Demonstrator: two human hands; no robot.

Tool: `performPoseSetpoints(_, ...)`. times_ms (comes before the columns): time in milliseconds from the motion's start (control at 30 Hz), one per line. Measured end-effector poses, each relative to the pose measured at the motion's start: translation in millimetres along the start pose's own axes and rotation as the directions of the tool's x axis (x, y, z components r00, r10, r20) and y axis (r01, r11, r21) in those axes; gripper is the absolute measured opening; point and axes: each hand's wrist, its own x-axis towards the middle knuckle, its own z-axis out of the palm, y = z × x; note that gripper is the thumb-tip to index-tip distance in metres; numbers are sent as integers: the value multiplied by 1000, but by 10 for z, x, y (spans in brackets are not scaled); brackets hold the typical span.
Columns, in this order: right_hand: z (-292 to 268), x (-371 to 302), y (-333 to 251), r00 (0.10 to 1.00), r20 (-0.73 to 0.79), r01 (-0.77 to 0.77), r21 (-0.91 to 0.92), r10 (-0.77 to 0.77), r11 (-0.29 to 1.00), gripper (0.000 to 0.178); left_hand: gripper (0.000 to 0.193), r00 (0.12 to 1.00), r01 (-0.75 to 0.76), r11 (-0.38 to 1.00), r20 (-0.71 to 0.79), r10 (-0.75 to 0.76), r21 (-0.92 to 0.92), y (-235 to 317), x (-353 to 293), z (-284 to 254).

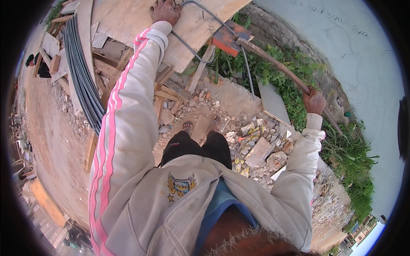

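My left hand (165, 12) is at the top of the view over a plywood board (124, 19), its fingers bent around a thin grey steel rod (186, 44). The rod is bent into a loop that reaches right to an orange metal block (226, 42); one straight length hangs down beyond it. Part of the rod is hidden under my left hand and wrist. On the right, my right hand (314, 101) is closed around a long rusty metal bar (277, 64). The bar's far end meets the block at the bent rod.
A bundle of dark steel rods (81, 72) lies at the left beside scrap timber (109, 66). Rubble (256, 149) covers the ground by my feet. Green plants (294, 81) grow along a pale wall (354, 64) at the right. Another person (38, 66) is far left.
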Motion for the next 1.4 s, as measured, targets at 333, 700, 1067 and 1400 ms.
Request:
performPoseSetpoints(333,-375,-1019,-857,964,-64,-261,-29,259,965,28,47,996,45,999,84,-43,-25,-50,13,40)
performPoseSetpoints(700,-286,-807,-581,977,29,-209,-40,210,977,29,47,967,79,995,238,-91,58,-56,72,-29)
performPoseSetpoints(1067,-213,-831,-546,983,38,-179,-19,180,984,26,47,964,111,992,236,-120,55,-76,55,-27)
performPoseSetpoints(1400,-358,-739,-602,982,59,-175,-42,177,984,27,45,967,97,994,232,-104,40,-75,59,-44)
